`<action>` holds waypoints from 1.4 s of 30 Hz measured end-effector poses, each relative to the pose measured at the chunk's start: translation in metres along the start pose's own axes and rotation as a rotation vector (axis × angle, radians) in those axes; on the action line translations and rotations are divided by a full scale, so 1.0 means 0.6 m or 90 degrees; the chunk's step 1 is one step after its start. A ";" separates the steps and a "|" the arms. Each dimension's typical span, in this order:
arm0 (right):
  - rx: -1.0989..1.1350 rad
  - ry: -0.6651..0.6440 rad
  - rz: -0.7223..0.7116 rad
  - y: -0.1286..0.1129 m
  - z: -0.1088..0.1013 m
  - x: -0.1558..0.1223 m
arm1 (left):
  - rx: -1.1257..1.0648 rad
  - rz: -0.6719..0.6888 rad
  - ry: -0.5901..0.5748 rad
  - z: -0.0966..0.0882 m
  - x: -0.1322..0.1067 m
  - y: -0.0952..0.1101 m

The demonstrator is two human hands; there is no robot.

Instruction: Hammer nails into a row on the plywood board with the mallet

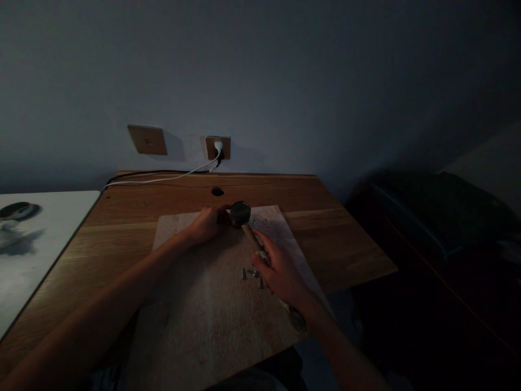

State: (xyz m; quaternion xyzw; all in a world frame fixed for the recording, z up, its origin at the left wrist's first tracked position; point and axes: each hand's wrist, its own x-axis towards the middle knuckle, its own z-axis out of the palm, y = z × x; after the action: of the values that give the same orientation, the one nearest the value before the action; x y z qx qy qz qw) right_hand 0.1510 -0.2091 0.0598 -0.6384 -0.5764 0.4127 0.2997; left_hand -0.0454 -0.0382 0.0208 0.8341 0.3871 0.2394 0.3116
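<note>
A rubber mallet [241, 213] with a dark head and a wooden handle lies slantwise above the pale wooden board [195, 304]. My right hand [280, 269] is closed around its handle, and the handle's end sticks out below the palm. Close beside the mallet head, on its left, is my left hand [207, 224], its fingers curled at the board's far part. The fingertips are in shadow and partly behind the head, so what they hold is hidden. Several small metal screws [254, 273] lie on the board just left of my right hand.
The board rests on a wooden desk [342, 239] against the wall. Plugged cables [171, 178] run along its back edge to a wall socket [218, 147], near a cable hole [217, 191]. A white surface [52, 260] adjoins on the left.
</note>
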 end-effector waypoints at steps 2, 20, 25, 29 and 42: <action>0.001 0.000 -0.002 0.002 0.001 -0.001 | -0.002 0.000 -0.002 0.002 -0.001 0.000; 0.070 0.065 0.076 0.078 -0.044 -0.084 | 0.376 0.500 -0.187 0.022 -0.113 0.143; 0.078 0.075 0.082 0.079 -0.048 -0.092 | 0.454 0.589 -0.079 0.057 -0.138 0.137; 0.084 0.061 0.085 0.089 -0.044 -0.090 | 0.454 0.623 -0.045 0.068 -0.143 0.127; 0.067 0.031 0.083 0.091 -0.035 -0.090 | 0.093 0.061 0.074 -0.026 -0.057 -0.008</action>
State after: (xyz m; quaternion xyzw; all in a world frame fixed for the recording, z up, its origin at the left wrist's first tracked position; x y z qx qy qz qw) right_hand 0.1963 -0.2690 0.0329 -0.6679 -0.5036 0.4453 0.3194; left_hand -0.0777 -0.0581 0.0228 0.8568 0.3808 0.2730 0.2153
